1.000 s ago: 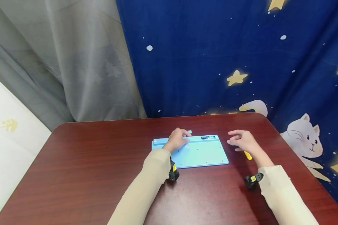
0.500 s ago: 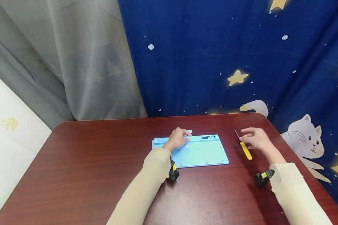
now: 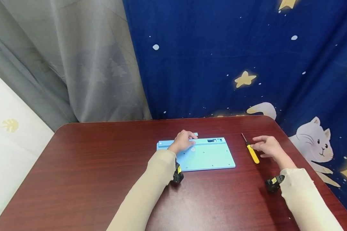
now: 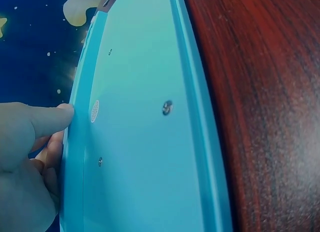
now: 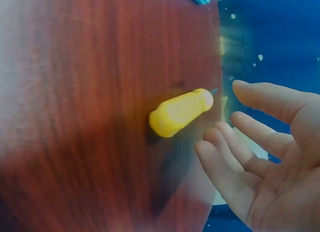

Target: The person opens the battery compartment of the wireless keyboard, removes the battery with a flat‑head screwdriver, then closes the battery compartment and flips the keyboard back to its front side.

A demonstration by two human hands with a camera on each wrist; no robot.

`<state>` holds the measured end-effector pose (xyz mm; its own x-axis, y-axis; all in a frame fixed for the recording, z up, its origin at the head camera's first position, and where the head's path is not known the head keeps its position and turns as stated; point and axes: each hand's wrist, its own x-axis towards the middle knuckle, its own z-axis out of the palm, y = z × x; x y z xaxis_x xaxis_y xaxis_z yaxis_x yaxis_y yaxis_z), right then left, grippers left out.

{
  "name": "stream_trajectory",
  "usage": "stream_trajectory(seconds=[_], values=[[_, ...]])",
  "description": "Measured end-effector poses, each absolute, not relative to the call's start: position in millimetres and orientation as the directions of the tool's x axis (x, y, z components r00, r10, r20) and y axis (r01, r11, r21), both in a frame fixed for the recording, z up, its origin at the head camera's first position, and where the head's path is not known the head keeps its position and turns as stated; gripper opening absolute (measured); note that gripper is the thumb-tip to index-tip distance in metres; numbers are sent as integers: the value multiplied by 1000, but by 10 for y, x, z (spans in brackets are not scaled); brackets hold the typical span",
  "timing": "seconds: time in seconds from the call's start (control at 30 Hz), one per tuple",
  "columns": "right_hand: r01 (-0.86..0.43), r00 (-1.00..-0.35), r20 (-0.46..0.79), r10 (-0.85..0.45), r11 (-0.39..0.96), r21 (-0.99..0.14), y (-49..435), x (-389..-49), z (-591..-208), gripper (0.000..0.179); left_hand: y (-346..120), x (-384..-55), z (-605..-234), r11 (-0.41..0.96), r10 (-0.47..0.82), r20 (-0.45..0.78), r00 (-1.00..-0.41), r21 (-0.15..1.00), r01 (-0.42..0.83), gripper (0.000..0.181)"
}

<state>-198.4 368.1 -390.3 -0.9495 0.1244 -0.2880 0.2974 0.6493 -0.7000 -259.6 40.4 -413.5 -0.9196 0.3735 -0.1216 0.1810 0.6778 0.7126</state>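
Board (image 3: 208, 157), centre of frame, flat on the table (image 3: 104, 176), screw side up. Left hand (image 3: 182, 141) has its far edge: thumb on the near side of the raised strip, fingers curled over the back. Grip narrow, at that one edge. Right hand (image 3: 268, 146), right of centre: fingers loosely spread, nothing held. Screwdriver (image 3: 253, 154) lies just left of its fingertips, handle toward bottom of frame, tip toward upper left.

Risks, my read:
- Screwdriver roll: handle looks roundish, nothing visible blocks it. A brush from the right fingers could send it sideways; table's right edge isn't far off.
- Board pivot: held only at the far edge, so a push on the near right corner would likely swing it.
- Slot (image 3: 215, 141), top right of board, uncovered, dark piece in it (can't tell what). Tip the board and that may drop out.
- Tab (image 3: 195, 134), just behind the board by the left fingers, small and light-looking. A finger twitch could flick it toward the back edge. Can't tell if the fingers touch it.
- Shaft points across the far side; a careless sweep left could scratch the board.
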Motion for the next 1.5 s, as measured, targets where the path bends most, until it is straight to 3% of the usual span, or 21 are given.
stream_trajectory(seconds=[0.53, 0.93, 1.5], values=[[308, -948, -264, 175, 708, -636, 3692, -1923, -4094, 65, 422, -2633, -4132, 681, 364, -138, -921, 714, 162, 19], [318, -948, -235, 216, 698, -641, 3648, -1899, -4159, 49, 400, -2628, -4150, 678, 367, -143, -919, 717, 159, 19], [300, -954, -209, 216, 723, -622, 3602, -1915, -4145, 43, 409, -2630, -4167, 679, 367, -142, -919, 717, 160, 18]])
